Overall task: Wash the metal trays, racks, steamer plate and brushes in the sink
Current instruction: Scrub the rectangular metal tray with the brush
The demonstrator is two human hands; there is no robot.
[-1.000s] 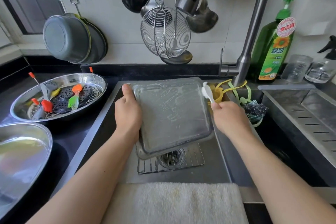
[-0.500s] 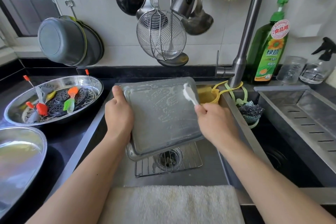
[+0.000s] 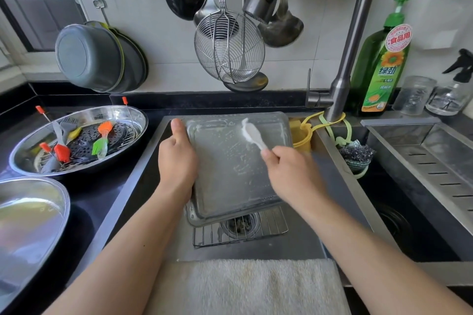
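Head view: left hand (image 3: 177, 161) grips the soapy tray (image 3: 236, 169) edge, right hand (image 3: 290, 172) pinches a white brush (image 3: 252, 133) against it

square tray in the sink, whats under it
Under the square tray a wire rack and the sink drain show below its near edge; the tray hides the rest of both.

You have one rectangular tray (image 3: 238, 169) over the sink and one wire rack (image 3: 256, 233) beneath it. Two round steel pans (image 3: 133, 120) sit on the counter — the far one holds one perforated steamer plate (image 3: 107, 135) and five silicone brushes (image 3: 102, 147) that can be made out. One white brush (image 3: 252, 134) is in use.
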